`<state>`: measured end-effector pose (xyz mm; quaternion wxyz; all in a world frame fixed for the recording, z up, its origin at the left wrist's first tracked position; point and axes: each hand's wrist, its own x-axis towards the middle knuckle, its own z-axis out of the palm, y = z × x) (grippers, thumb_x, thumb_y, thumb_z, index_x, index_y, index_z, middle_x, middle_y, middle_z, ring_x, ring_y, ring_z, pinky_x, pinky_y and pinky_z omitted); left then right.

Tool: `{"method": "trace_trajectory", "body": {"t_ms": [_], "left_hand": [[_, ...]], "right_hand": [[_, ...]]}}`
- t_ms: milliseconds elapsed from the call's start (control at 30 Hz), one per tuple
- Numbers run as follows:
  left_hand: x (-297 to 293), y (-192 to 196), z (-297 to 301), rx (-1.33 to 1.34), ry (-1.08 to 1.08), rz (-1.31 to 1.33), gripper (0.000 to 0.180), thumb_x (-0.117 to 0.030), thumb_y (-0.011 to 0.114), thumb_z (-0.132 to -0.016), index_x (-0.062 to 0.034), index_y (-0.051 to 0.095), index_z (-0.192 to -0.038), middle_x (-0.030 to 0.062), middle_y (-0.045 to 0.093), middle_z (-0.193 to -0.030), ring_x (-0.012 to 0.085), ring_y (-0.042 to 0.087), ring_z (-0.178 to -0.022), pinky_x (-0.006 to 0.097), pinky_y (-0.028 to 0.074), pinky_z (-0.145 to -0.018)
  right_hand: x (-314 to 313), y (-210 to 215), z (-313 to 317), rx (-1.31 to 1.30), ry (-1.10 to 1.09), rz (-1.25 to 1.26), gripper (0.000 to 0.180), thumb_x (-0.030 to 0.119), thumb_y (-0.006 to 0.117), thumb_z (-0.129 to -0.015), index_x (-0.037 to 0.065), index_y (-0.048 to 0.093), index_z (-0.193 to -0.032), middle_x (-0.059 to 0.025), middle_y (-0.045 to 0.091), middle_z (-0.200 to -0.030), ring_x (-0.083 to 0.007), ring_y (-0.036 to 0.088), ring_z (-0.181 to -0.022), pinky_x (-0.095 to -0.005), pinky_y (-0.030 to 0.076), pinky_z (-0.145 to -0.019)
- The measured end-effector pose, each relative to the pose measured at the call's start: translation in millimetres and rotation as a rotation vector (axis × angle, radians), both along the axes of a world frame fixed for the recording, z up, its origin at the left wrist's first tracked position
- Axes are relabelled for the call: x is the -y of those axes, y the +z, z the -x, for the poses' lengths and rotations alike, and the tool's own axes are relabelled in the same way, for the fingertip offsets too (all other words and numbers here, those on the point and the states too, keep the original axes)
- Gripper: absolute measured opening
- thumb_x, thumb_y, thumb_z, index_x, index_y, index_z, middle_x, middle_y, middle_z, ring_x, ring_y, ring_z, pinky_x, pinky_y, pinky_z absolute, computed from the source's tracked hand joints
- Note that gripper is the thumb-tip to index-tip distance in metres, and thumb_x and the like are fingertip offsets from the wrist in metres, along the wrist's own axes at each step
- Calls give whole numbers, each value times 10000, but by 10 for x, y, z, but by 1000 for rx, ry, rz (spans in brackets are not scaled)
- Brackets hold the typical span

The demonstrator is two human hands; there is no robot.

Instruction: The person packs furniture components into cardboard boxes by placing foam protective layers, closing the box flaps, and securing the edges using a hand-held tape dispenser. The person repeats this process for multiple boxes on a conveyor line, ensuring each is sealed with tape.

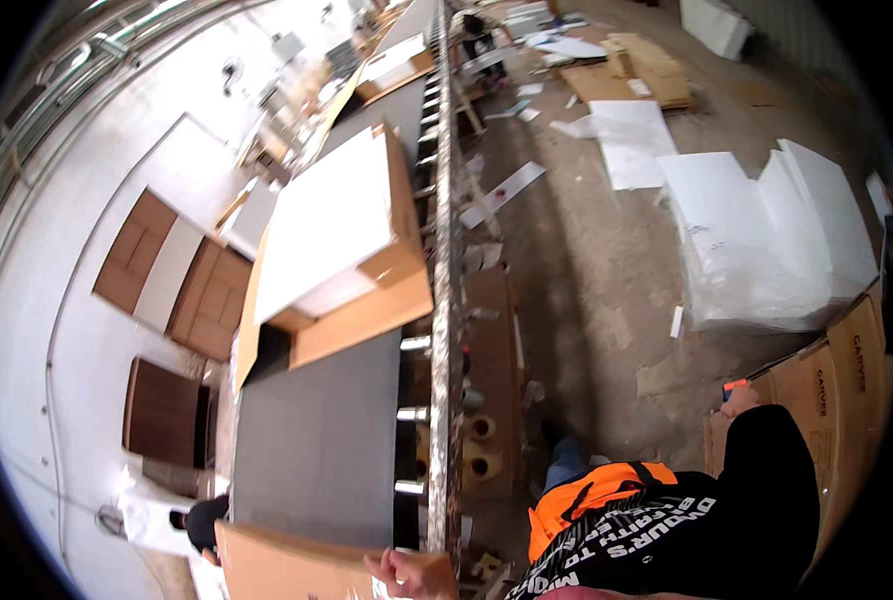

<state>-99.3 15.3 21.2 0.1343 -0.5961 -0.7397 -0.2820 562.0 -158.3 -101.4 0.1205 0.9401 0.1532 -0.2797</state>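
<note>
My left hand [398, 574] grips the corner of a brown cardboard carton [286, 568] lying on the near end of the dark grey conveyor belt [316, 440]. My right arm, in a black sleeve, reaches out to the right. My right hand [741, 401] is closed around a small orange tool [734, 384] and rests against a stack of flat brown cartons [846, 390]. Further up the belt stands an open carton [386, 270] with a large white block [326, 225] inside, its flaps folded out.
A metal rail with rollers [443, 300] runs along the belt's right side. White foam pieces in plastic wrap [766, 240] lie on the concrete floor [586, 270], with cardboard scraps beyond. Another person's dark-gloved hand [201, 520] shows at the belt's lower left. Brown panels [166, 415] lie at the left.
</note>
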Motion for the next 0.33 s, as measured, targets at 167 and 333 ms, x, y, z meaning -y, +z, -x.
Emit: {"method": "trace_trajectory", "body": {"t_ms": [167,333], "left_hand": [[-2591,219,-1532,1186,-396,-244,628,-147,640,-891,54,349,-1409,105,640,-944,149,562,-777,264,452,-701],[-5139,183,-2354,1698,-669,327,788,-334,610,-898,-18,188,-1484,189,519,-1299,249,587,-1035,368,490,-798]], "right_hand": [[349,-376,343,47,-382,-164,611,280,807,-566,-15,664,-1083,-245,634,-1133,-351,596,-1112,-394,481,-946],[287,-265,1017,-149,-772,-458,521,247,788,-580,9,684,-1031,-218,662,-1073,-351,640,-1001,-404,502,-859]]}}
